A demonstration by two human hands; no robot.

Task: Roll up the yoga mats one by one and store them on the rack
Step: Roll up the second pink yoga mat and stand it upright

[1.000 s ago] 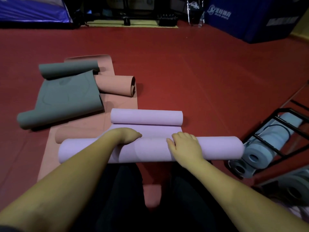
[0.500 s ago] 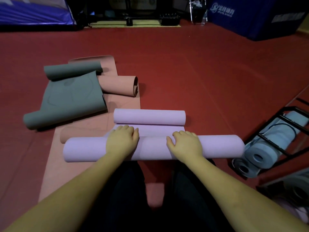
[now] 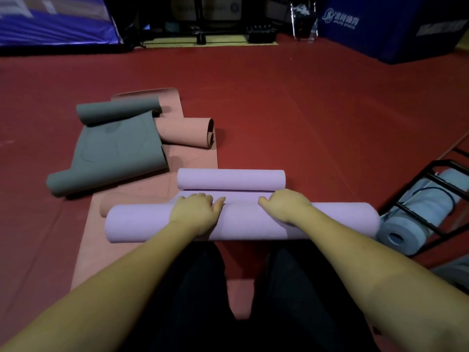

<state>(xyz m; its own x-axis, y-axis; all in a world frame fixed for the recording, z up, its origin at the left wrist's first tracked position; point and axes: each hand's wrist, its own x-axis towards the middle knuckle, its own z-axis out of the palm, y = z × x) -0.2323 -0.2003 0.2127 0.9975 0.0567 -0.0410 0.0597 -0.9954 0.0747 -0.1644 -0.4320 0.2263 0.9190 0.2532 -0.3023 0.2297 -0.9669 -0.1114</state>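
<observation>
The left hand (image 3: 195, 213), which a second ago reached over the thick lilac foam mat roll (image 3: 241, 221) with fingers tucked on its far side, now lies on top of it, fingers toward 12 o'clock. The right hand (image 3: 285, 205) has crept a bit further over the crest. The flat lilac strip (image 3: 228, 195) between this roll and the smaller lilac roll (image 3: 231, 179) at 12 o'clock has narrowed.

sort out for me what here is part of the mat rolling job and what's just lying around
Part of the job: purple mat under the left hand and right hand; grey mat; salmon mat; rack holding rolled blue-grey mats.

Lying about: blue crash pad; dark equipment by the far wall.
</observation>
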